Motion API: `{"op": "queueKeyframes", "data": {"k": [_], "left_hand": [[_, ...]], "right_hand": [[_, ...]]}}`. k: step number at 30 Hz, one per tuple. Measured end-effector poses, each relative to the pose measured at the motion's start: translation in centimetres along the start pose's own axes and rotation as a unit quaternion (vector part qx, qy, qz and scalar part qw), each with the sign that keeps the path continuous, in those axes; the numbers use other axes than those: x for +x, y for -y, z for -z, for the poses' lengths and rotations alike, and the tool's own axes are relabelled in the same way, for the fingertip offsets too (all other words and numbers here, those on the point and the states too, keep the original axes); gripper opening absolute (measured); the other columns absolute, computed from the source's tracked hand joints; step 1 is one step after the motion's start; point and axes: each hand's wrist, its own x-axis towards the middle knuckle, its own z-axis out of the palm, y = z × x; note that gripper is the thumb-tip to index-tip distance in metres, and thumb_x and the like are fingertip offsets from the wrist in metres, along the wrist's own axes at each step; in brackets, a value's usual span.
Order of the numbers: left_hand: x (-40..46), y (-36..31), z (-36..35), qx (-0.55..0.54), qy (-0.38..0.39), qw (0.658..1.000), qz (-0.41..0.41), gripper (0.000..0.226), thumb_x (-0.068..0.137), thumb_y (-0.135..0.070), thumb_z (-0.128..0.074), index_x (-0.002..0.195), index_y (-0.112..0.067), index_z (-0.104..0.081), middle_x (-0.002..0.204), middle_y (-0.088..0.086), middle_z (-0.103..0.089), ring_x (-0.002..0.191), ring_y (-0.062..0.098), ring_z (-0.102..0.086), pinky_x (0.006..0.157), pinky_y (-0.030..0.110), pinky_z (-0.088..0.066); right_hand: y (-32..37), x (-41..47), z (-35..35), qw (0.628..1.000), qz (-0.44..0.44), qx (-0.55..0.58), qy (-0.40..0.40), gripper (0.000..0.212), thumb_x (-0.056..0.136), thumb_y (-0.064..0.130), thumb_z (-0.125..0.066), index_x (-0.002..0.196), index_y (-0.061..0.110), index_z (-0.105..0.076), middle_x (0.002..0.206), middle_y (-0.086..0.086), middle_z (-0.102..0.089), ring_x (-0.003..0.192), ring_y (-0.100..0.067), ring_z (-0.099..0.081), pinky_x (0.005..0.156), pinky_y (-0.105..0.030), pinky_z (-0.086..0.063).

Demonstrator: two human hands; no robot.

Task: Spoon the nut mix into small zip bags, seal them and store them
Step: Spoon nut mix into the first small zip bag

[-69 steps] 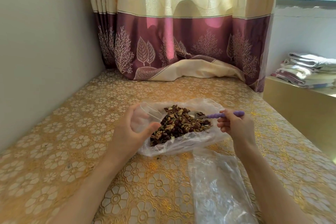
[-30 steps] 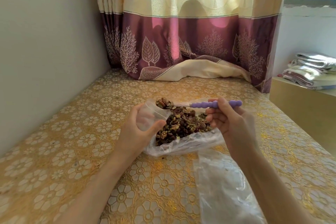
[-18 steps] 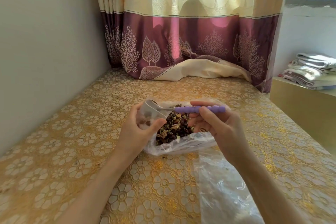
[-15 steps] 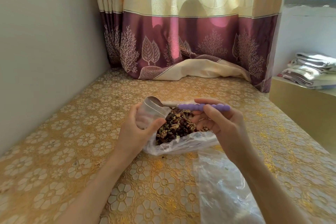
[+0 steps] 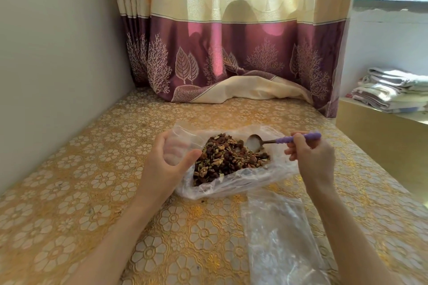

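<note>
A heap of brown nut mix (image 5: 228, 159) lies in a large clear plastic bag (image 5: 234, 186) spread on the gold-patterned table. My left hand (image 5: 162, 166) holds a small clear zip bag (image 5: 178, 143) with its mouth facing the heap, just left of it. My right hand (image 5: 312, 159) grips a spoon (image 5: 278, 141) by its purple handle. The empty metal bowl of the spoon hovers over the far right edge of the heap.
Clear plastic bags (image 5: 280, 238) lie on the table near my right forearm. A purple and cream curtain (image 5: 231, 65) drapes onto the table's far end. A wall runs along the left. Folded cloths (image 5: 391, 90) rest on a ledge at right.
The spoon carried a load of mix to the small bag's mouth and emptied there. My right hand has since swung it back right, empty, over the heap.
</note>
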Motion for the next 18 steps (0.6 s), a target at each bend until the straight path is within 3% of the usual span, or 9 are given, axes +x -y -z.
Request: {"op": "queueKeyframes", "data": {"k": [3, 6, 9, 12, 14, 18], "left_hand": [[-0.09, -0.08, 0.09, 0.008, -0.004, 1.000, -0.004, 0.093, 0.054, -0.075, -0.063, 0.126, -0.019, -0.046, 0.118, 0.000, -0.059, 0.106, 0.021, -0.059, 0.090, 0.048, -0.050], [-0.13, -0.13, 0.15, 0.008, -0.004, 1.000, -0.001, 0.096, 0.053, -0.076, -0.062, 0.128, -0.019, -0.045, 0.121, 0.001, -0.059, 0.107, 0.022, -0.059, 0.091, 0.049, -0.050], [-0.15, -0.20, 0.20, 0.010, -0.004, 1.000, -0.001, 0.098, 0.052, -0.076, -0.062, 0.130, -0.018, -0.044, 0.123, 0.002, -0.058, 0.108, 0.022, -0.058, 0.091, 0.048, -0.050], [-0.14, -0.23, 0.26, 0.011, -0.006, 1.000, 0.000, 0.097, 0.053, -0.075, -0.062, 0.129, -0.019, -0.044, 0.121, 0.000, -0.058, 0.107, 0.020, -0.059, 0.091, 0.047, -0.050], [-0.15, -0.25, 0.27, 0.012, -0.008, 1.000, 0.000, 0.097, 0.052, -0.075, -0.062, 0.130, -0.020, -0.043, 0.120, -0.002, -0.059, 0.105, 0.018, -0.059, 0.090, 0.046, -0.051], [-0.15, -0.27, 0.24, 0.013, -0.012, 1.000, -0.003, 0.093, 0.057, -0.074, -0.066, 0.130, -0.020, -0.044, 0.119, -0.003, -0.059, 0.104, 0.015, -0.059, 0.089, 0.044, -0.051]], "right_hand": [[-0.36, -0.10, -0.01, 0.998, 0.004, -0.055, 0.019, 0.031, 0.092, 0.014, -0.051, 0.068, 0.020, -0.069, 0.071, 0.000, -0.073, 0.055, -0.005, -0.061, 0.063, -0.033, -0.053], [-0.29, -0.16, -0.14, 0.998, -0.012, -0.040, 0.053, 0.037, 0.093, 0.014, -0.051, 0.063, 0.021, -0.071, 0.071, -0.009, -0.072, 0.059, -0.016, -0.058, 0.068, -0.043, -0.049], [0.07, -0.11, -0.09, 0.996, -0.043, 0.032, 0.067, 0.044, 0.090, 0.008, -0.052, 0.051, 0.018, -0.071, 0.071, -0.014, -0.072, 0.057, -0.015, -0.051, 0.058, -0.028, -0.043], [0.11, -0.08, -0.10, 0.991, -0.074, 0.072, 0.081, 0.033, 0.087, 0.002, -0.049, 0.059, -0.001, -0.068, 0.072, -0.017, -0.072, 0.050, -0.013, -0.046, 0.042, -0.014, -0.036], [-0.02, -0.02, -0.19, 0.987, -0.097, 0.092, 0.091, 0.025, 0.086, -0.001, -0.048, 0.070, -0.015, -0.061, 0.072, -0.018, -0.072, 0.045, -0.010, -0.045, 0.038, -0.014, -0.033], [-0.41, 0.01, -0.39, 0.982, -0.116, 0.107, 0.099, 0.027, 0.088, -0.001, -0.046, 0.065, -0.007, -0.060, 0.069, -0.017, -0.072, 0.043, -0.013, -0.048, 0.035, -0.017, -0.031]]}}
